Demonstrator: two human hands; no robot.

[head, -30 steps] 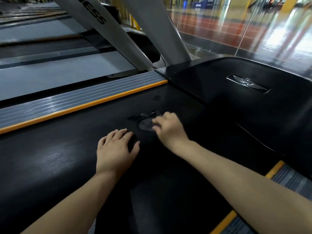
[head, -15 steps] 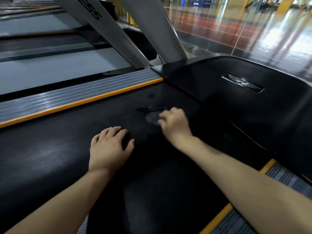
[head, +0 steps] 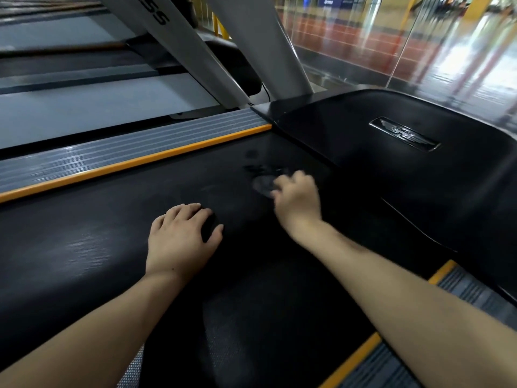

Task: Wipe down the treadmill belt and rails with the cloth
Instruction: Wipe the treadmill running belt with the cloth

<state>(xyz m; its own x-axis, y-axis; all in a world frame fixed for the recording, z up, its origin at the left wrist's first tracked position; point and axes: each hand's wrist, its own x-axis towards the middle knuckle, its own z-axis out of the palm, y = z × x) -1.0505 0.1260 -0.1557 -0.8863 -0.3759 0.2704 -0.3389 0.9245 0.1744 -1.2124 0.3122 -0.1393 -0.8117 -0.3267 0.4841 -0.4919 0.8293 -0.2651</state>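
The black treadmill belt (head: 84, 247) fills the middle of the view. My right hand (head: 298, 198) is blurred, its fingers curled on a dark grey cloth (head: 261, 186) that presses on the belt close to the black motor cover (head: 363, 169). The cloth barely stands out against the belt. My left hand (head: 181, 239) lies flat on the belt nearer to me, palm down, holding nothing. The left rail (head: 126, 152) is ribbed grey with an orange inner strip. Part of the right rail (head: 470, 298) shows at the lower right.
Two grey uprights (head: 195, 51) rise from the front left of the deck. Another treadmill deck (head: 84, 107) lies to the left. A glass wall (head: 391, 37) and shiny floor are beyond the motor cover.
My right hand has slid the cloth forward along the belt, closer to the motor cover. My left hand has stayed flat on the belt.
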